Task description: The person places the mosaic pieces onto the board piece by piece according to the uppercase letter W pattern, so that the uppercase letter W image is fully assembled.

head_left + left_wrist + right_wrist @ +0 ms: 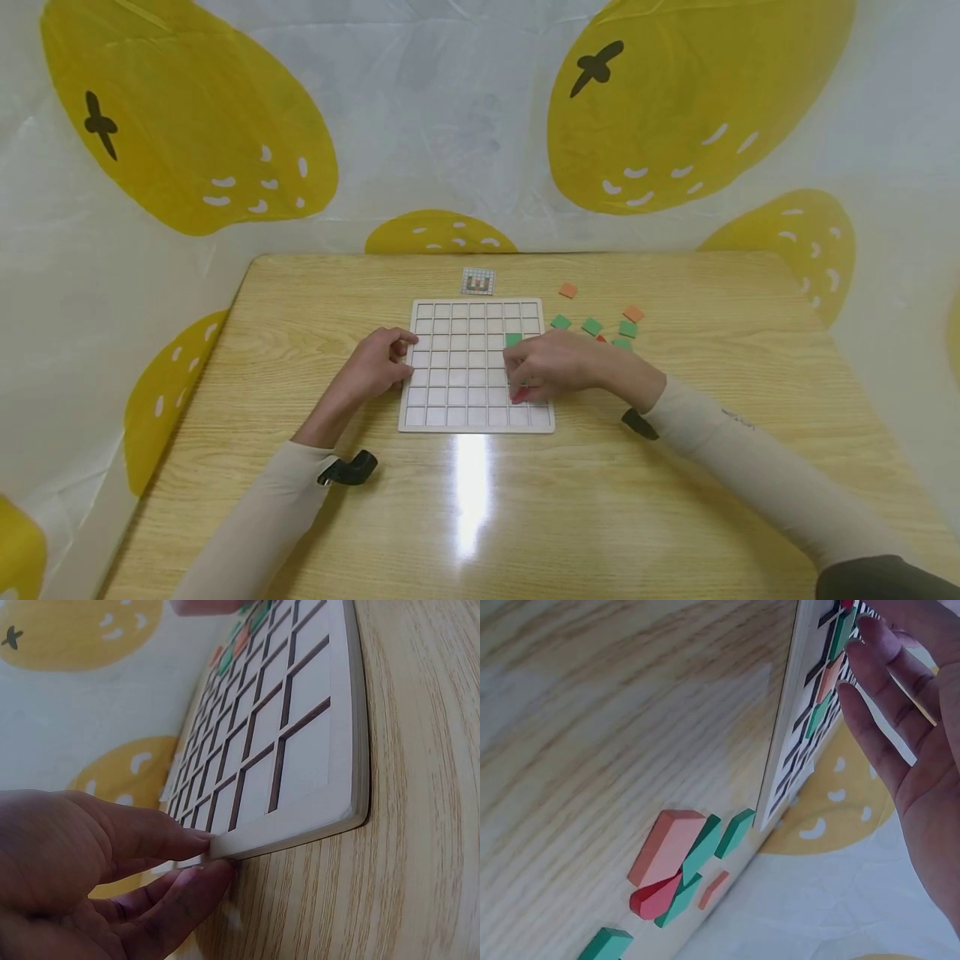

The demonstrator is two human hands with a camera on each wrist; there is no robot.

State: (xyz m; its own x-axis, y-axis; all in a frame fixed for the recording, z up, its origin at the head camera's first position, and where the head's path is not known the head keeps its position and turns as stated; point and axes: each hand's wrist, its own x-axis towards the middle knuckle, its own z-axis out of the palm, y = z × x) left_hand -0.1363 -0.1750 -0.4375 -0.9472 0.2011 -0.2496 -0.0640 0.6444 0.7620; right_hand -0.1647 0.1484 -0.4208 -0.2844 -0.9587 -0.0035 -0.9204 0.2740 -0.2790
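A pale grid board (450,423) lies on the wooden table. My left hand (375,363) holds its left edge, thumb on the rim and fingers against the side, as the left wrist view shows. Over the lower right part of the board, my right hand (558,363) pinches a small red piece (519,396) between thumb and fingers. Beyond that hand, a green square tile (513,340) sits in a cell. In the right wrist view, an orange tile (829,679) and another green tile (842,634) follow in the same line; the hand covers these in the head view.
Right of the board lie loose pieces: several green tiles (592,326), two orange tiles (633,313) and a red teardrop-shaped piece (656,896). A small card (477,282) with a printed grid pattern lies behind the board. A patterned white cloth (450,125) hangs behind the table (337,292).
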